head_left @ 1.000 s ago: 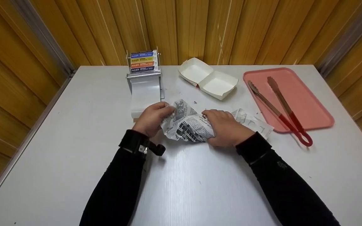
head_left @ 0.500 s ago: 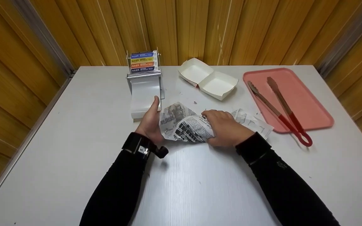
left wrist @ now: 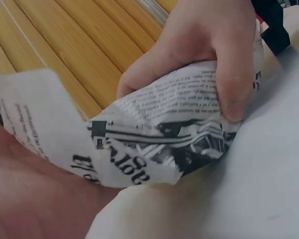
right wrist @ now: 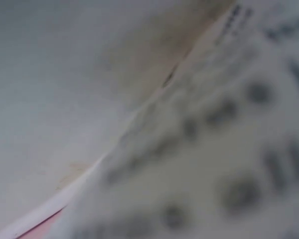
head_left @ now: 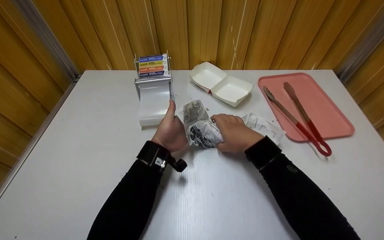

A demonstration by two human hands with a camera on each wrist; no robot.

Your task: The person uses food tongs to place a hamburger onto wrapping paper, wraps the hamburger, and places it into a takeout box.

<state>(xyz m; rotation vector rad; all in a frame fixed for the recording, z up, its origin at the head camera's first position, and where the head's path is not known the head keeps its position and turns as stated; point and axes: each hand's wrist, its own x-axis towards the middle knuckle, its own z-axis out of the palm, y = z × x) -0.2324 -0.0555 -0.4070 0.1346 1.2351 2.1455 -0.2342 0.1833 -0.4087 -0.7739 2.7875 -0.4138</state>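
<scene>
A bundle of newsprint-patterned wrapping paper lies mid-table, its contents hidden. From above, my right hand grips it; in the left wrist view the thumb and fingers of that right hand bend over the printed paper. My left hand is at the bundle's left end with its thumb raised straight and its palm against a loose paper flap. Past the right hand a crumpled paper tail spreads toward the tray. Blurred printed paper fills much of the right wrist view.
A label dispenser with a smooth sloping front stands behind the left hand. An opened white paper food box is at the back. On the right, red-handled tongs lie across a pink tray. Wood-look panels enclose the table.
My left hand has let go of the paper flap, straightened its thumb and moved right against the bundle's end. The flap now stands higher. The right hand has shifted slightly left with the bundle.
</scene>
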